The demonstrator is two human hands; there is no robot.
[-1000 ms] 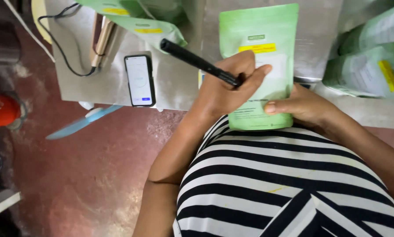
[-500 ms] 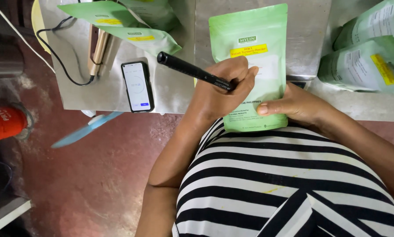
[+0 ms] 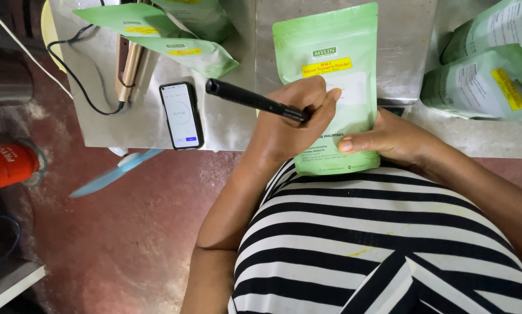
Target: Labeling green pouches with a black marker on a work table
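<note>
A light green stand-up pouch with a yellow strip and a white label patch lies flat on the grey metal table. My left hand is shut on a black marker pen, with the tip resting on the white label patch. The pen's back end points left, toward the phone. My right hand lies flat on the pouch's lower right corner and pins it against the table edge. My striped shirt fills the bottom of the view.
A black phone with a lit screen lies left of the pouch. More green pouches are piled at the upper left and right. There is a corded gold clamp tool, a blue blade-shaped strip and a red cylinder.
The view has drifted slightly, so the pouch sits a little higher. My left hand's pen tip has shifted a little on the label. My right hand keeps its hold.
</note>
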